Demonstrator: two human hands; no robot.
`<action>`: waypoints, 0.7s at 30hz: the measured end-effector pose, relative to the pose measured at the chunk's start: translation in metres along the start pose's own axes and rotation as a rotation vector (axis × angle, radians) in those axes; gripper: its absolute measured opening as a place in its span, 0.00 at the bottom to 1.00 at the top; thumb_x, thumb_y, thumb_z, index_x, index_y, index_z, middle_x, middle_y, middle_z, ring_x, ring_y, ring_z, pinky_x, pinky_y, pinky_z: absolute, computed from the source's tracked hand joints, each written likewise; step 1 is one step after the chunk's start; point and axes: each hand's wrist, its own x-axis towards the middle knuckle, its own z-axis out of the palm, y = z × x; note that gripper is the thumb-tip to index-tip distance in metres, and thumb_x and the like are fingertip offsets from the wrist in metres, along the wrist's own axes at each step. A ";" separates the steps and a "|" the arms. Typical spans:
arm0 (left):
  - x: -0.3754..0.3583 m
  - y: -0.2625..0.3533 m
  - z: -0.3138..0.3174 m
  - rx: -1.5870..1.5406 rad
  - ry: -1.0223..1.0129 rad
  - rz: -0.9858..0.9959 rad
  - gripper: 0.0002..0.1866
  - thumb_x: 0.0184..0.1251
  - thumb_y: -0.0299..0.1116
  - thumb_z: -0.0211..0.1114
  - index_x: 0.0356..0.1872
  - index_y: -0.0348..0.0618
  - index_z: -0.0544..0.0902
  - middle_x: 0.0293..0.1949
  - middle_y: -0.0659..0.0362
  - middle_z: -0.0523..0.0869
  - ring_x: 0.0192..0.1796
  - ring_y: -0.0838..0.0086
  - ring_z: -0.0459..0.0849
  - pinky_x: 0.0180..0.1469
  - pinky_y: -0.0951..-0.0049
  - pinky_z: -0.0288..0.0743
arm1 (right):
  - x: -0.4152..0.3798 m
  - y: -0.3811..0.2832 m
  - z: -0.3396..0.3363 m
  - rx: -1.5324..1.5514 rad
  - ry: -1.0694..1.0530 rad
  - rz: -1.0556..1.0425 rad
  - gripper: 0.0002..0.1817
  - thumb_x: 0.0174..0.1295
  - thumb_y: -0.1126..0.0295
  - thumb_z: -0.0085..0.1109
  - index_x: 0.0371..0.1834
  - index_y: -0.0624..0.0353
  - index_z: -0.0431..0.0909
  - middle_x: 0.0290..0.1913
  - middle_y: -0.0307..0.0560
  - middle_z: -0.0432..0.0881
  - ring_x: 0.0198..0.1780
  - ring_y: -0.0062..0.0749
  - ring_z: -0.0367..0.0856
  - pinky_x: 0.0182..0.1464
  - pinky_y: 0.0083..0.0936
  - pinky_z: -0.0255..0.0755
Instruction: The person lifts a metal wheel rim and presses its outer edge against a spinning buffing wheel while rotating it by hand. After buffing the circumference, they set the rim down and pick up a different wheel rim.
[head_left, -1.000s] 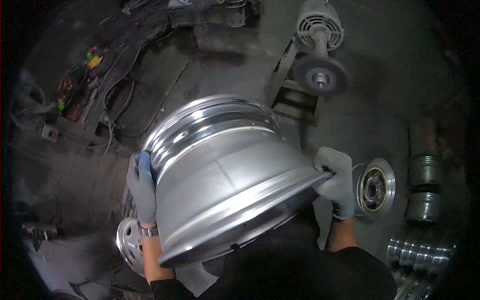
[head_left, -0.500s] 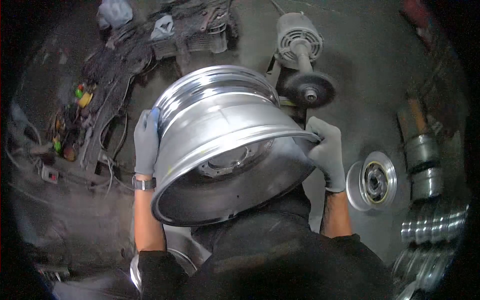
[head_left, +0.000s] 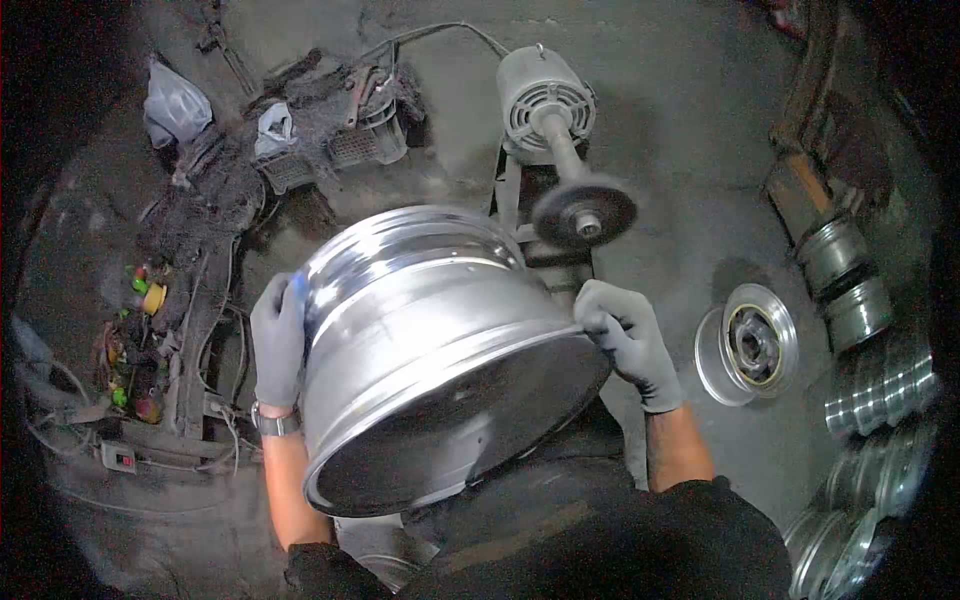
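Note:
A large silvery wheel rim [head_left: 420, 310] is held up in front of my body, its dark hollow side tilted down toward me. My left hand [head_left: 279, 340], in a grey glove, presses against the rim's left side with its fingers closed round it. On the right, my gloved right hand [head_left: 630, 340] grips the flared edge in a closed fist. Just beyond the rim stands an electric motor [head_left: 545, 95], and its shaft carries a dark round buffing wheel [head_left: 608, 212]. The rim's underside near my lap is partly hidden.
Another wheel rim [head_left: 712, 355] lies on the floor at the right. Several stacked rims [head_left: 870, 470] line the far right edge. To the left are a dusty plastic basket [head_left: 365, 140], plastic bags [head_left: 175, 105], cables and a small red switch box [head_left: 120, 458].
The rim sits lower in the view, and its hollow side shows less. Both hands still hold it. My view has shifted, so the motor and basket appear farther left.

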 end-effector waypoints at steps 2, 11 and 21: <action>0.007 -0.001 0.008 0.105 0.006 0.029 0.19 0.84 0.41 0.61 0.42 0.31 0.83 0.30 0.59 0.80 0.36 0.80 0.72 0.41 0.71 0.70 | 0.011 0.004 -0.011 0.013 -0.004 -0.079 0.12 0.65 0.65 0.74 0.34 0.59 0.81 0.30 0.38 0.78 0.34 0.23 0.78 0.36 0.23 0.70; 0.001 -0.008 0.010 0.122 0.088 0.059 0.16 0.84 0.38 0.61 0.43 0.31 0.83 0.31 0.58 0.80 0.36 0.80 0.72 0.41 0.72 0.71 | 0.122 0.062 -0.143 -0.846 0.039 -0.236 0.27 0.66 0.65 0.74 0.67 0.61 0.81 0.60 0.53 0.88 0.63 0.36 0.86 0.68 0.35 0.76; -0.003 -0.010 0.003 0.144 0.075 -0.050 0.16 0.84 0.38 0.60 0.43 0.32 0.84 0.32 0.56 0.83 0.37 0.78 0.75 0.43 0.70 0.73 | 0.162 0.044 -0.127 -0.622 -0.096 -0.111 0.19 0.68 0.68 0.70 0.60 0.63 0.86 0.52 0.47 0.92 0.53 0.27 0.87 0.62 0.29 0.78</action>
